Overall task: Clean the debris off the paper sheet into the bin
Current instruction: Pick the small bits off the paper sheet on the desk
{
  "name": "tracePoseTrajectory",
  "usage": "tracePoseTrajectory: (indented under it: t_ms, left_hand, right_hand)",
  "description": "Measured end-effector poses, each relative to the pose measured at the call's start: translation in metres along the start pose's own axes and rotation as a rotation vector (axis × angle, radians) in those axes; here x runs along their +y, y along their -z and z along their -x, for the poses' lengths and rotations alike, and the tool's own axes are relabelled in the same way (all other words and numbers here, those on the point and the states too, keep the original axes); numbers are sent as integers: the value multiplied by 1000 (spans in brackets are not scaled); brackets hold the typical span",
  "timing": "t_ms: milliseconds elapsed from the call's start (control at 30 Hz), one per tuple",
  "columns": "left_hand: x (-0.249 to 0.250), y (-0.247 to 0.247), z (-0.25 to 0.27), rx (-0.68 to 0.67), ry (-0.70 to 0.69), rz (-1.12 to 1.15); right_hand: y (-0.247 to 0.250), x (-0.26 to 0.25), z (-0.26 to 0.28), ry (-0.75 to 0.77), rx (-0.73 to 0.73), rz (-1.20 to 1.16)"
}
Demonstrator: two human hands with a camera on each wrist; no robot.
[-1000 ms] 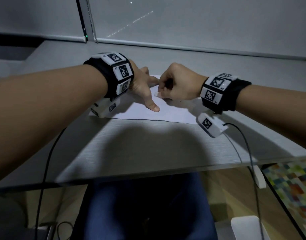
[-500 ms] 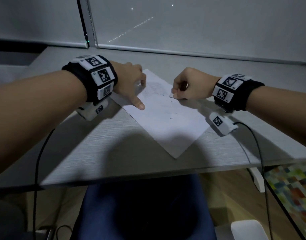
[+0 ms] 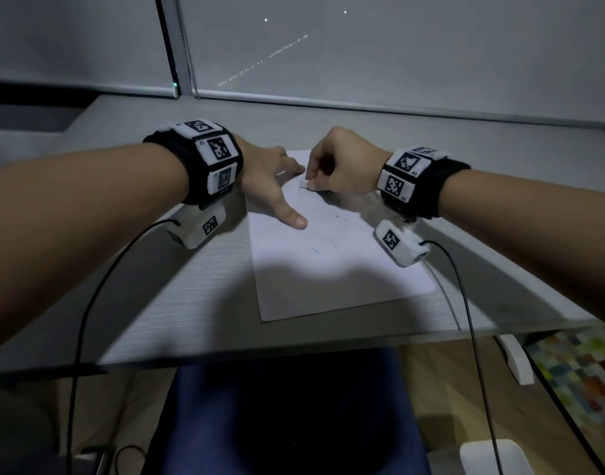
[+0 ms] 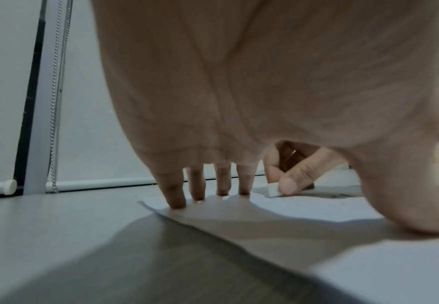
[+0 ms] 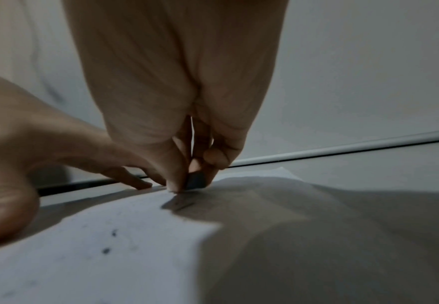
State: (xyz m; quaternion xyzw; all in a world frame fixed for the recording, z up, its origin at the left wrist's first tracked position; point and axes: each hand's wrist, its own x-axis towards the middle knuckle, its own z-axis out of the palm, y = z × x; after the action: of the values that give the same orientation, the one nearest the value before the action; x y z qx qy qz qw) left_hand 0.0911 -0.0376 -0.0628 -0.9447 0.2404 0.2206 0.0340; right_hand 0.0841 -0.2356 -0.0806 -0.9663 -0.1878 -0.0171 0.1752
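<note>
A white paper sheet [image 3: 331,269] lies on the grey desk, its long side running away from me. Small dark specks of debris [image 3: 316,250] are scattered on it, also seen as dark debris spots [image 5: 106,250] in the right wrist view. My left hand [image 3: 277,186] rests flat on the sheet's far left part, fingers [image 4: 177,197] straight and spread, thumb pressing down. My right hand [image 3: 342,166] pinches a small white eraser [image 3: 306,184] against the far end of the sheet; the eraser [image 4: 273,190] shows between thumb and forefinger. No bin is in view.
The grey desk [image 3: 177,303] ends in a front edge near my lap. A window with lowered blinds [image 3: 362,46] runs behind it. Cables [image 3: 465,303] trail from both wrist cameras across the desk. A white object [image 3: 492,457] sits on the floor at lower right.
The sheet has turned on the desk, from cornerwise to lengthwise. My left hand has shifted right onto it, and my right hand with the eraser has moved left and back.
</note>
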Motion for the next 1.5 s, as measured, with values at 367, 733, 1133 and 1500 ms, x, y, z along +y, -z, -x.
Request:
tracePoseTrajectory:
  t_ms: [367,733,1133,1500]
  left_hand:
    - [13,1,-10,14,30,-62]
    - [14,1,-12,0,56,-36]
    - [12,-1,-16,-16,52,-34]
    - [15,2,-14,4,82,-66]
  right_hand:
    - [-4,-18,11,104,-85,46]
    - [-6,-13,-5,12,25,88]
    - [0,-9,-11,-38,49,89]
    - [2,-5,0,-16,23,52]
